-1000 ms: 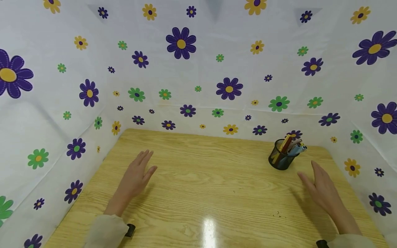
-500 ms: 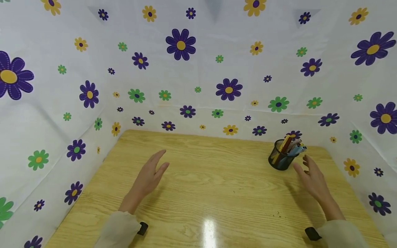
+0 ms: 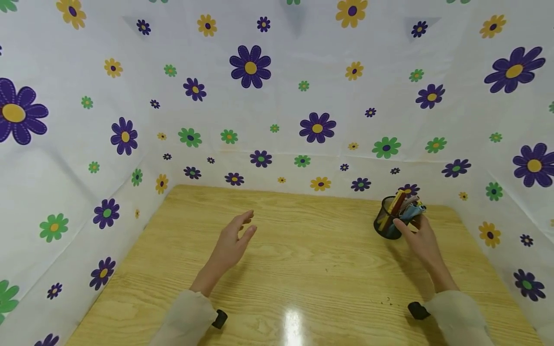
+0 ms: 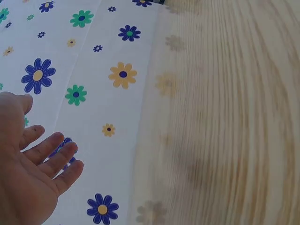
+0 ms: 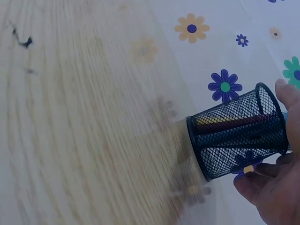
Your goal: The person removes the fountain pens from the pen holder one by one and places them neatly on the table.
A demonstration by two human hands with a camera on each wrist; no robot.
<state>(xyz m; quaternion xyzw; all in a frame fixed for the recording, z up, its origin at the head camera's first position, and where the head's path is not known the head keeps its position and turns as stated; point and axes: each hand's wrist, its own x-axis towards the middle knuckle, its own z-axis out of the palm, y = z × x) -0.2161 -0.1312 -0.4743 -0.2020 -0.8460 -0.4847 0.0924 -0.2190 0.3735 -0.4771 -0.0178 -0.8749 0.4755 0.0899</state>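
Note:
A black mesh pen cup (image 3: pixel 386 229) stands upright near the back right of the table, holding several pens (image 3: pixel 396 203) in yellow, brown and light blue. My right hand (image 3: pixel 421 238) is at its near right side, thumb in front and fingers going behind. In the right wrist view, thumb and fingers of the right hand (image 5: pixel 279 183) are spread on either side of the cup's rim, with a small gap below the mesh (image 5: pixel 239 140). My left hand (image 3: pixel 231 245) hovers over the table left of centre, fingers relaxed and holding nothing.
The wooden table (image 3: pixel 303 269) is bounded at the back and sides by a white cloth (image 3: pixel 268 105) printed with purple, yellow and green flowers. Small dark marks (image 3: pixel 387 302) lie on the wood towards the front right.
My right hand has moved left and forward from beside the pen cup to its rim. The left hand has shifted right towards the table's middle. The cup stays in place.

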